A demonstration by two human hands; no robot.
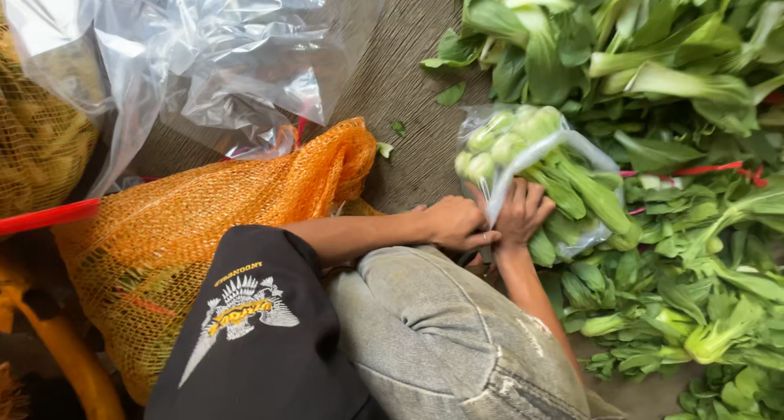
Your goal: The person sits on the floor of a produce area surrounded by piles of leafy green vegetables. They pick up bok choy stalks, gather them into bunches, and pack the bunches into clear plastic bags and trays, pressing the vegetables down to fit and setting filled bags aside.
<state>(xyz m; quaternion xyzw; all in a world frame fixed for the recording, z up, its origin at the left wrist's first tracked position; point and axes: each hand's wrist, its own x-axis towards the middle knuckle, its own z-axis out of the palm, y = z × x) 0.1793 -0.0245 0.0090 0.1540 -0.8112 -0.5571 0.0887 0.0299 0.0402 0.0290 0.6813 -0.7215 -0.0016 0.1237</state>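
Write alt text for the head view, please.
Both hands, left hand and right hand, grip a clear plastic bag packed with bok choy. Loose greens lie alongside; an orange mesh sack sits left.

Bare floor [408,77] between greens [653,61], sack [204,216]

You are at a produce packing spot: heaps of loose leafy greens [653,77], orange mesh sacks [204,216] and clear plastic bags [204,53] crowd the floor [400,85].

Both arms reach forward, left hand [454,222] and right hand [523,212] side by side, fingers [482,239] curled closed.
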